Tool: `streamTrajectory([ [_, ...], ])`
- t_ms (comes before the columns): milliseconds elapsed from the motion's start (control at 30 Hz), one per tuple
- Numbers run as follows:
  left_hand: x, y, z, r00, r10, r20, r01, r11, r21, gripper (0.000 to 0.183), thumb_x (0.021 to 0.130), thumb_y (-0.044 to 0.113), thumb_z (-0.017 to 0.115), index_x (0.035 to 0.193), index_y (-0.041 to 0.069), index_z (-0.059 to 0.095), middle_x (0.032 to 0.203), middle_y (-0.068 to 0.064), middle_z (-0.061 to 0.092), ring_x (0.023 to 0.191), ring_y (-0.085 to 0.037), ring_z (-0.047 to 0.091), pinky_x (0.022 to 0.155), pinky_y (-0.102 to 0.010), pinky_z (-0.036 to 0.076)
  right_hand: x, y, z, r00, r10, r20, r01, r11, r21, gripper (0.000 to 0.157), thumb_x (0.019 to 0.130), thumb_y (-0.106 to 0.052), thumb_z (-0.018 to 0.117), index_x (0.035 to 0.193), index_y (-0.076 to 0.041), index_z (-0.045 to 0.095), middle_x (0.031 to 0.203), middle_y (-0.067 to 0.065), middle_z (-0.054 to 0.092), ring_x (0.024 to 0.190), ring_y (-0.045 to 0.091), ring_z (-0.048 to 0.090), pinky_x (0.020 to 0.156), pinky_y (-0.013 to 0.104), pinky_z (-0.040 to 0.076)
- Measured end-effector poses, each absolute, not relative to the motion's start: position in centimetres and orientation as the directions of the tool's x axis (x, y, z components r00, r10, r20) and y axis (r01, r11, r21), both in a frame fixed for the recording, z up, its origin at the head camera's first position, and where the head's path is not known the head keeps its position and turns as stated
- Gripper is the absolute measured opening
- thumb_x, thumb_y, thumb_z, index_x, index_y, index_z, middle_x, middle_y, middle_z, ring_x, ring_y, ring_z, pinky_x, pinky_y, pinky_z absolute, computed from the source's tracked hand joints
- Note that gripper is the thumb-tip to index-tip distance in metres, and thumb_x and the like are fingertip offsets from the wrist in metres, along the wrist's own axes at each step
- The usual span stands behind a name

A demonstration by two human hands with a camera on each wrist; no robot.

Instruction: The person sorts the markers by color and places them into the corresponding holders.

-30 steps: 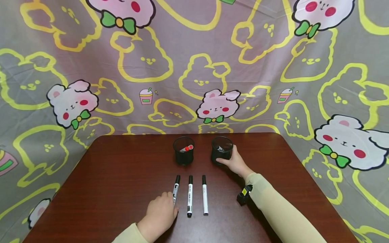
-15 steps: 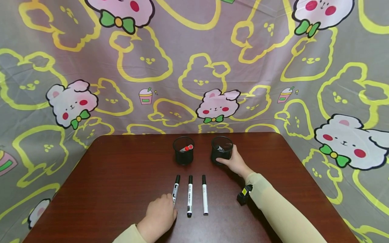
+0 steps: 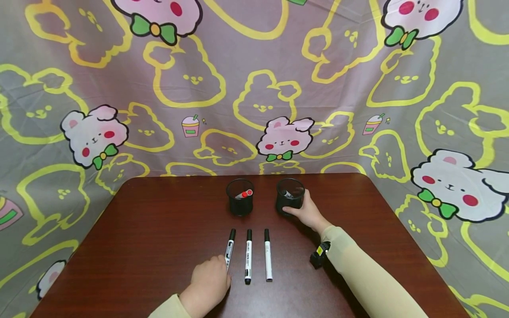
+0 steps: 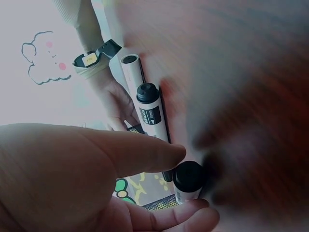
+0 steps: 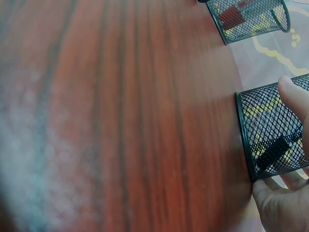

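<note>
My left hand [image 3: 209, 279] is at the near end of the leftmost marker [image 3: 229, 248], a white one with a black cap, lying on the table. In the left wrist view, the thumb is at one side of that marker's black end [image 4: 188, 176] and the fingers curl at the other; the palm hides part of it. Beside it lie a middle marker [image 3: 248, 258] and a right marker [image 3: 268, 258], both white with black caps. With my right hand [image 3: 308, 213] I grip the right black mesh pen holder [image 3: 281, 204], which has a dark-ended marker [image 3: 287, 194] inside.
Left of the gripped holder stands a second black mesh pen holder [image 3: 241, 207] with red-ended markers [image 3: 247, 193] in it. The brown wooden table [image 3: 167, 221] ends at a patterned cloth [image 3: 222, 110] at the back.
My left hand has drawn back very slightly toward the near edge, while the leftmost marker stays in place. The right hand and both pen holders have not moved.
</note>
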State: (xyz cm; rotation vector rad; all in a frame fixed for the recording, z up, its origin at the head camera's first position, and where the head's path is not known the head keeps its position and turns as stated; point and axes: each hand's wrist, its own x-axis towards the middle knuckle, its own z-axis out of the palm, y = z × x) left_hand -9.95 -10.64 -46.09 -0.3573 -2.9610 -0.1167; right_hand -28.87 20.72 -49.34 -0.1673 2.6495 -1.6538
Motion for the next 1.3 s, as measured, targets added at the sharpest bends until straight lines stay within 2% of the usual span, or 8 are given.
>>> streamTrajectory([
  [500, -10.0, -10.7, -46.2, -0.951, 0.236, 0.198, 0.254, 0.964, 0.074, 0.029, 0.074, 0.021, 0.081, 0.073, 0.005, 0.057, 0.063, -0.008, 0.057, 0.055, -0.027, 0.062, 0.048, -0.043, 0.049, -28.7, 20.7, -49.2, -0.994, -0.104, 0.029, -0.072, 0.432, -0.899, 0.09, 0.086, -0.024, 0.086, 0.151, -0.01, 0.025, 0.149, 0.018, 0.044, 0.141, 0.036, 0.046, 0.118, 0.059, 0.034],
  [867, -10.6, -10.8, -46.2, -0.969, 0.21, 0.129, 0.223, 0.97, 0.096, 0.029, 0.073, 0.021, 0.08, 0.071, 0.006, 0.055, 0.062, -0.007, 0.055, 0.054, -0.027, 0.06, 0.047, -0.044, 0.05, -28.9, 20.8, -49.3, -0.994, -0.101, 0.035, -0.076, 0.437, -0.896, 0.09, 0.086, -0.027, 0.086, 0.151, -0.01, 0.026, 0.148, 0.018, 0.045, 0.141, 0.035, 0.046, 0.118, 0.059, 0.035],
  [1133, -10.8, -11.3, -45.5, -0.965, 0.187, 0.185, 0.211, 0.97, 0.12, 0.029, 0.07, 0.019, 0.08, 0.069, 0.007, 0.053, 0.061, -0.007, 0.055, 0.053, -0.028, 0.06, 0.047, -0.044, 0.049, -28.9, 20.7, -49.3, -0.994, -0.1, 0.039, -0.079, 0.437, -0.896, 0.09, 0.086, -0.025, 0.086, 0.151, -0.009, 0.026, 0.148, 0.019, 0.045, 0.14, 0.036, 0.047, 0.118, 0.059, 0.035],
  [1300, -11.2, -11.7, -44.4, -0.963, 0.181, 0.201, 0.208, 0.971, 0.12, 0.029, 0.073, 0.018, 0.079, 0.071, 0.006, 0.053, 0.063, -0.007, 0.056, 0.054, -0.028, 0.062, 0.046, -0.044, 0.049, -29.0, 20.7, -49.2, -0.994, -0.101, 0.044, -0.085, 0.442, -0.893, 0.091, 0.086, -0.024, 0.086, 0.151, -0.007, 0.024, 0.149, 0.02, 0.043, 0.141, 0.038, 0.045, 0.118, 0.06, 0.034],
])
